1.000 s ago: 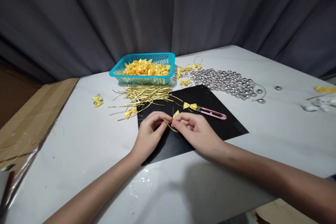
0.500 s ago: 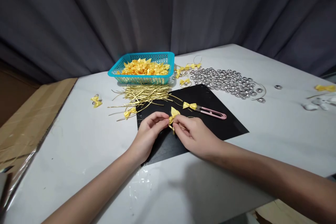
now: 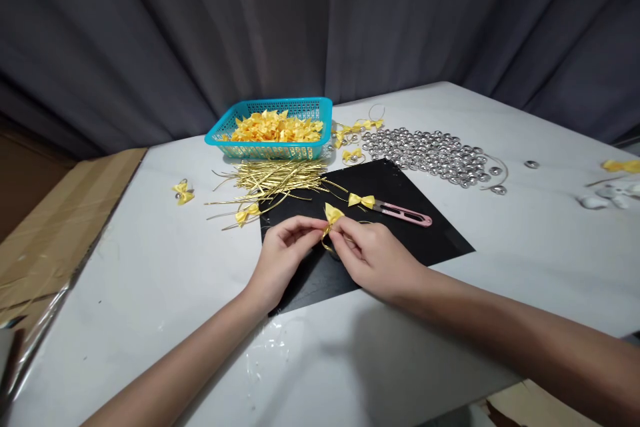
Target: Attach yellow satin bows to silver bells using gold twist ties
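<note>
Over a black mat (image 3: 310, 287), both hands meet at a small yellow ribbon bow (image 3: 333, 213). My left hand (image 3: 287, 250) pinches it from the left between thumb and fingertips. From the other side, my right hand (image 3: 367, 247) pinches it too, the remaining fingers curled. A loop of gold cord (image 3: 326, 245) hangs just below the fingertips; the middle of the bow is hidden by them. Just beyond my right hand lie pink-handled thread snips (image 3: 407, 215), with another yellow bow (image 3: 361, 201) at their blade end.
A teal basket (image 3: 270, 145) full of yellow bows stands at the back, with a pile of gold cords (image 3: 280, 177) before it. Silver beads (image 3: 430, 153) spread to the right. Single bows (image 3: 183, 193) lie around the white table (image 3: 150, 307). A cardboard box (image 3: 65, 227) flanks the left edge.
The bow has turned slightly between my fingertips. The gold cord below it now shows as a rounder loop. Both hands stay in nearly the same place.
</note>
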The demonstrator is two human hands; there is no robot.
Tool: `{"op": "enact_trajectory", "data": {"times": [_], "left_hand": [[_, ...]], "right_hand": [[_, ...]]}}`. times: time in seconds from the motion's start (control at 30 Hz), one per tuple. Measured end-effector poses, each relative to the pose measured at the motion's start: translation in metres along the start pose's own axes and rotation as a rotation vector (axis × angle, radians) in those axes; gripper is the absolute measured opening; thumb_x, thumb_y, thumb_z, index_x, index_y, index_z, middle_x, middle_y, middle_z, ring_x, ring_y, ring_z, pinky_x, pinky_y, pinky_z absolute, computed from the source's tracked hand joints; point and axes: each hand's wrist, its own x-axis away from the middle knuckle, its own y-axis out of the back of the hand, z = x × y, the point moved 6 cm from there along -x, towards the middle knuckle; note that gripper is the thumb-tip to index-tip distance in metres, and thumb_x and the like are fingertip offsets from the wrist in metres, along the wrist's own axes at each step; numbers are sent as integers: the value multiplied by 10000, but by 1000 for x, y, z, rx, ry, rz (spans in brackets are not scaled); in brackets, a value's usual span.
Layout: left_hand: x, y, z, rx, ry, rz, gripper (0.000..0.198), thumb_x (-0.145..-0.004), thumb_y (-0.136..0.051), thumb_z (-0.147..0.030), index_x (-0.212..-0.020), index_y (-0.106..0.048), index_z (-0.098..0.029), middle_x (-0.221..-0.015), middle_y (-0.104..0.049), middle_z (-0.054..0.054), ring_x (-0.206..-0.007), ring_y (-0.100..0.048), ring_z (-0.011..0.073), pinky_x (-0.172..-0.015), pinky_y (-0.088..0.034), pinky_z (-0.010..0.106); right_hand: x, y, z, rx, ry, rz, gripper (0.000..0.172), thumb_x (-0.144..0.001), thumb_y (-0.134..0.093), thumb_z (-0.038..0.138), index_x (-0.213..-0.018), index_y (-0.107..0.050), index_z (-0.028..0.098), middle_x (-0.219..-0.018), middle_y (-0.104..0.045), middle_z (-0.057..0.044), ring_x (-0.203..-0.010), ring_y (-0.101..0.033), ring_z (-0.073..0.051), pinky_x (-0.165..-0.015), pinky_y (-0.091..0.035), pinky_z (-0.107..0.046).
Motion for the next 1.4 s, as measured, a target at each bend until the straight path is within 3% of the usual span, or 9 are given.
{"op": "enact_trajectory", "data": {"times": [0.17,0.37,0.6,0.87,1.2,1.4], "left_hand": [[1,-1,-2,-19,-8,-16,54,-703,-684,-197,-754,-686,-179,-800,-705,13,-786,-620,136,-760,-471,249],[3,-2,-11,-133,-100,-46,53,-734,-605,-154,-704,-646,-168,-772,-676,17,-717,-594,137,-658,-460,238],[7,-5,-12,-101,-60,-36,57,-722,-630,-162,-752,-678,-161,-795,-694,26,-727,-617,141,-674,-482,235],[3,-3,2,120,46,-73,178,-645,-748,-196,-808,-681,-175,-769,-688,-8,-721,-614,111,-714,-484,223],[3,-3,2,23,57,-34,147,-718,-695,-251,-843,-706,-174,-895,-717,28,-824,-615,137,-764,-466,233],[3,-8,6,143,136,22,181,-712,-706,-230,-887,-703,-186,-895,-719,7,-819,-614,111,-802,-452,222]], "right_hand": [[0,-1,1,125,16,15,216,-875,-378,221,-685,-459,161,-503,-438,18,-448,-410,-90,-482,-255,-220],[2,-1,9,350,32,66,209,-870,-358,167,-849,-558,112,-569,-606,-79,-446,-517,-164,-466,-181,-274],[3,-4,14,511,70,94,160,-854,-425,139,-875,-578,97,-545,-610,-96,-458,-575,-195,-456,-133,-280],[3,-4,14,515,131,75,150,-863,-452,140,-797,-585,121,-549,-628,-75,-471,-579,-166,-446,-152,-277],[1,2,6,407,62,18,247,-940,-336,226,-917,-562,129,-675,-668,-59,-582,-633,-174,-487,-266,-256],[0,2,7,430,62,52,189,-901,-362,166,-895,-547,126,-637,-649,-54,-537,-610,-173,-470,-231,-258]]}}
